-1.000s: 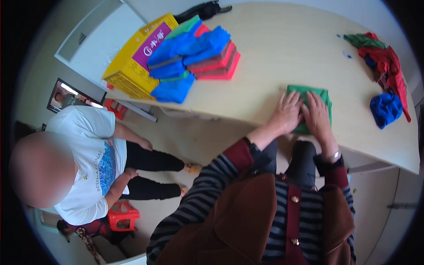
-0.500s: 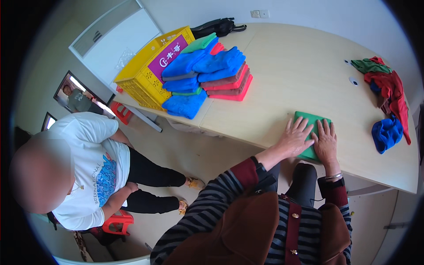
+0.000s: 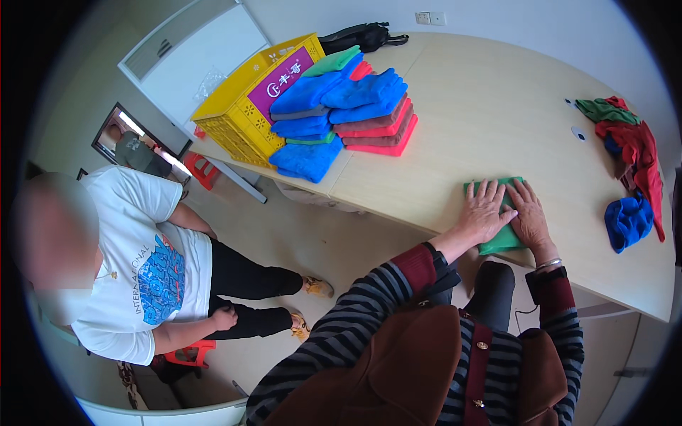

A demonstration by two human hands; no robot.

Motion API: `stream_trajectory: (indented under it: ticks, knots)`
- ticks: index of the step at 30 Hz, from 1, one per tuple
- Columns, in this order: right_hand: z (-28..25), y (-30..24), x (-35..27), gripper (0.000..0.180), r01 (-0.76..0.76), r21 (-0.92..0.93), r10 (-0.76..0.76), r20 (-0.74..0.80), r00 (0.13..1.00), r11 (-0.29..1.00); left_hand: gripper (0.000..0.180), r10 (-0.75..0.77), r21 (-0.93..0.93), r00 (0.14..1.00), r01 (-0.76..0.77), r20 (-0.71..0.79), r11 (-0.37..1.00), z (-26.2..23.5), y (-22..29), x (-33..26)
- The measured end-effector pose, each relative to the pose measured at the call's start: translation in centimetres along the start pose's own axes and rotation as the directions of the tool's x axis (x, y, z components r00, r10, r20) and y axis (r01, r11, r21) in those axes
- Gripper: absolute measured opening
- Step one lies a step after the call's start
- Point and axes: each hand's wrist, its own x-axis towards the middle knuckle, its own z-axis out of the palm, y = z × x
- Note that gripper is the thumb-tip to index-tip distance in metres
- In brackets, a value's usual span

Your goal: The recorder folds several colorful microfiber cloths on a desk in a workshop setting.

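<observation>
A folded green cloth [image 3: 503,240] lies at the near edge of the light wooden table [image 3: 490,121]. My left hand [image 3: 485,211] lies flat on it with the fingers spread. My right hand [image 3: 527,215] rests flat beside it on the same cloth, the two hands touching. Neither hand grips anything. Most of the cloth is hidden under my hands.
A stack of folded blue, red and green cloths [image 3: 352,113] sits at the table's left end beside a yellow crate [image 3: 245,106]. Loose red, green and blue cloths [image 3: 629,170] lie at the right. A person in a white shirt [image 3: 142,263] sits low at the left.
My view has shifted, so the table and cloths appear lower in the picture. Both hands stay pressed flat on the green cloth.
</observation>
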Motion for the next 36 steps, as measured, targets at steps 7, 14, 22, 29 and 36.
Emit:
stream_trajectory:
  ticks: [7, 14, 22, 29, 36]
  knots:
    - [-0.4, -7.4, -4.7, 0.050, -0.103, 0.037, 0.109, -0.240, 0.965, 0.994, 0.065, -0.103, 0.121, 0.988, 0.117, -0.116, 0.986, 0.5, -1.9, -1.1]
    - [0.4, -8.0, -6.8, 0.048, 0.060, 0.006, -0.059, -0.096, 0.994, 0.998, 0.046, -0.194, 0.315, 0.977, 0.212, -0.088, 0.925, -3.0, -1.2, -3.2]
    - [-0.3, -5.0, -5.1, 0.046, 0.026, 0.140, -0.021, -0.039, 0.999, 0.990, 0.041, -0.233, 0.300, 0.972, 0.211, 0.041, 0.930, -5.0, -0.3, -3.8]
    - [5.4, -3.2, -2.0, 0.048, -0.199, -0.132, 0.172, -0.192, 0.966, 0.971, 0.048, 0.309, 0.197, 0.943, -0.283, -0.121, 0.939, 1.5, -4.1, -1.1]
    - [5.8, -3.1, -2.8, 0.050, -0.188, -0.121, 0.174, -0.123, 0.977, 0.975, 0.051, 0.244, 0.111, 0.959, -0.229, -0.145, 0.967, 2.9, -5.9, -0.9]
